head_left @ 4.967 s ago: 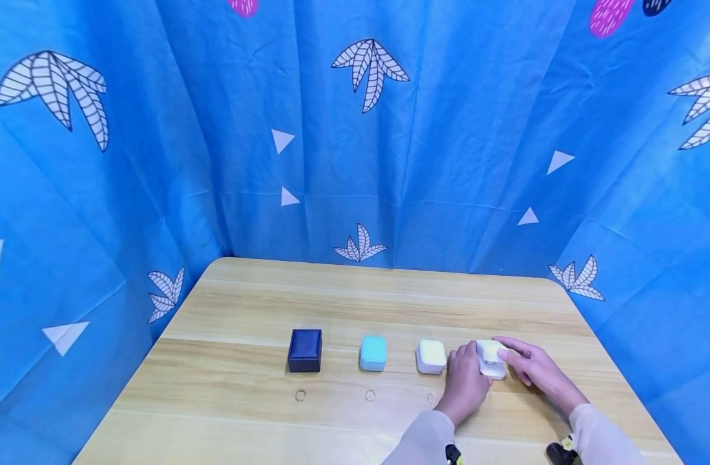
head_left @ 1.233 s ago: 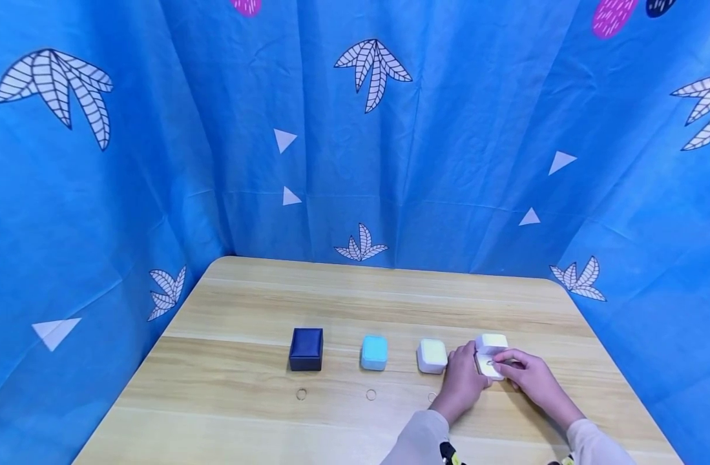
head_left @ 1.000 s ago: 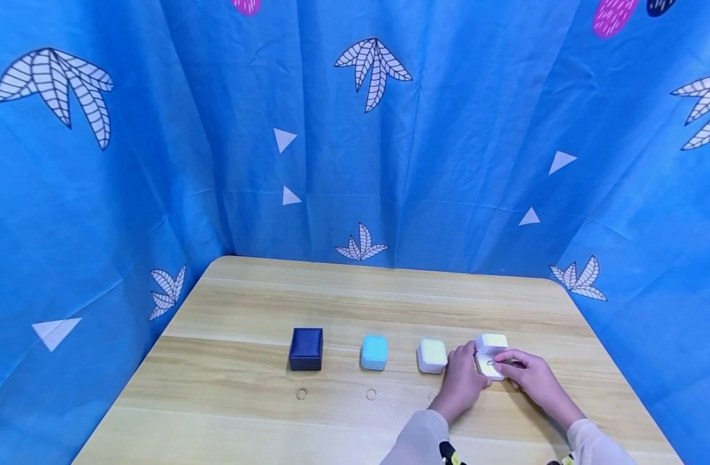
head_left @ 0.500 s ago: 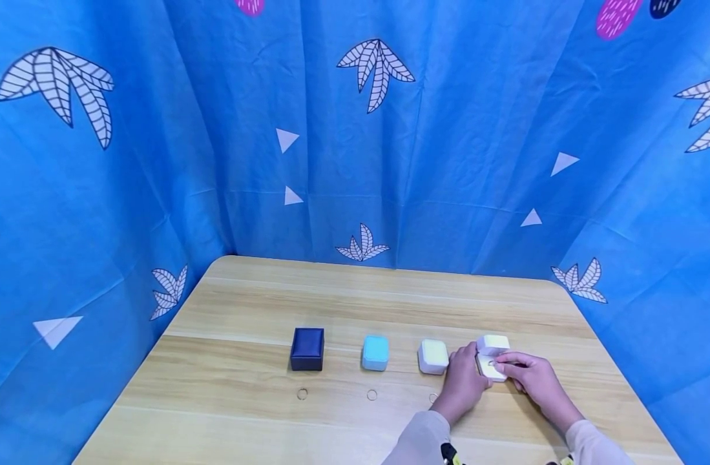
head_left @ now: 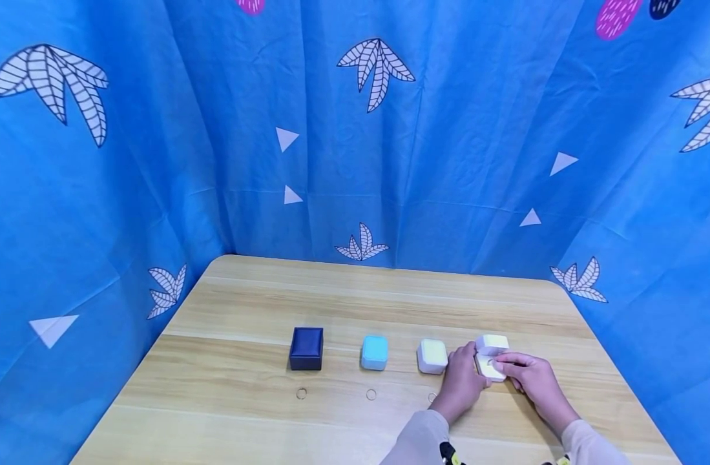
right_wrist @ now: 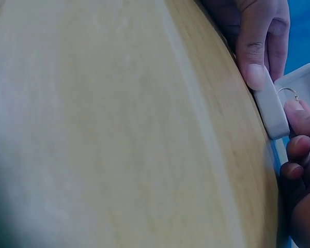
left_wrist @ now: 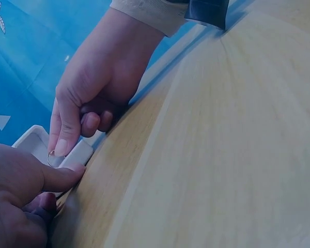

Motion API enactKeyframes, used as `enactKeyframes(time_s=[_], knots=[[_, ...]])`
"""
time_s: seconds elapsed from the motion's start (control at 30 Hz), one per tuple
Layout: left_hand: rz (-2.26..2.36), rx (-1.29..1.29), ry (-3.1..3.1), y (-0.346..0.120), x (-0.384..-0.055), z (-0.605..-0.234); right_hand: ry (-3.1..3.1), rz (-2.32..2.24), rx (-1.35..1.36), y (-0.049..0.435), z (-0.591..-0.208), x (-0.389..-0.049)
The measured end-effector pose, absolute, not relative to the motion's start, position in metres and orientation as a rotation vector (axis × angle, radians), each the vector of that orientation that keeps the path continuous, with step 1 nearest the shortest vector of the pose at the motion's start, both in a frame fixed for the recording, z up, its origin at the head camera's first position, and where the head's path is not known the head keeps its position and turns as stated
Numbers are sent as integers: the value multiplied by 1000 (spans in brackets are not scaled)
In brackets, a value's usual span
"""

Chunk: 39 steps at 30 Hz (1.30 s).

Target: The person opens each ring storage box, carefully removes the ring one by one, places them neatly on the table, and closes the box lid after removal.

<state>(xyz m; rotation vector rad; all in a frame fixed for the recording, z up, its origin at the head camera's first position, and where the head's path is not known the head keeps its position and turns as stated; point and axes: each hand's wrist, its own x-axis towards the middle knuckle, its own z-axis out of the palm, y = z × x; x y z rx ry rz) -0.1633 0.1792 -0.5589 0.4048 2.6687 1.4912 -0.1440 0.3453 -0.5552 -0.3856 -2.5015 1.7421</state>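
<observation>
On the right of the table an opened white ring box (head_left: 491, 343) stands with its lid tilted back. My left hand (head_left: 462, 382) grips the base from the left, thumb at its front wall, which shows in the right wrist view as a pale base (right_wrist: 272, 106). Thumb and forefinger of my right hand (head_left: 536, 382) pinch a thin ring (right_wrist: 289, 90) upright at the cushion. How deep the ring sits in the slot is hidden by the fingertips. In the left wrist view the right hand (left_wrist: 95, 85) reaches down over the box, its other fingers curled.
Left of the hands stand three closed boxes in a row: white (head_left: 432, 356), turquoise (head_left: 375, 352) and dark blue (head_left: 306, 349). One ring lies before each: a ring (head_left: 432, 397) beside my left wrist, a middle ring (head_left: 371, 394) and a left ring (head_left: 301, 393).
Five seconds ago my right hand was on the lid of the partly opened ring box. Now the lid stands back and that hand pinches the ring. Over the last second the hands hardly move.
</observation>
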Motion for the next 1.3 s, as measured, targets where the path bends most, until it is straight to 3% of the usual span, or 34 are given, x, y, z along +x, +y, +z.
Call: enactKeyframes(time_s=[0.8, 1.3], knots=[[1486, 383, 2645, 180, -164, -554, -2442, 1911, -453, 350, -545, -144], [1524, 362, 2622, 180, -164, -555, -2596, 1764, -509, 350, -542, -123]])
